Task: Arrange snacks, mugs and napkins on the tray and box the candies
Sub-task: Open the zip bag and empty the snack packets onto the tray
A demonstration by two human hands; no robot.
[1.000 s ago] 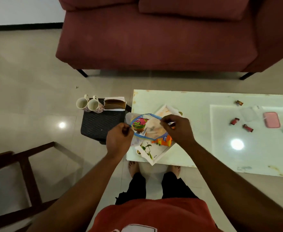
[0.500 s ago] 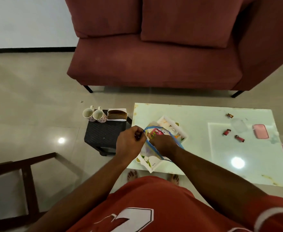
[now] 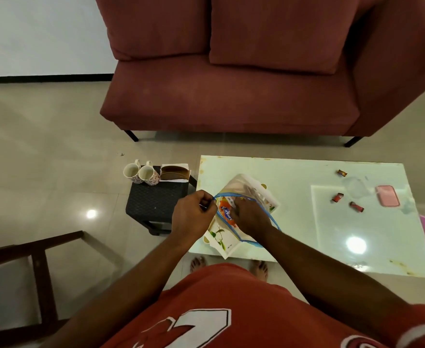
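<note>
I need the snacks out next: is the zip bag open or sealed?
Open: the zip bag has its blue rim spread into a loop; the left hand pinches one edge and the right hand reaches inside.

I see white wall [image 3: 38,33] top left, black skirting [image 3: 43,79], glossy beige tile floor [image 3: 43,146], maroon two-cushion sofa [image 3: 231,96], pale glossy coffee table [image 3: 294,222] before it, black woven stool [image 3: 156,203] just beside, dark wooden chair frame [image 3: 39,272] lower left, light glare [image 3: 91,214] on floor and tabletop.
</note>
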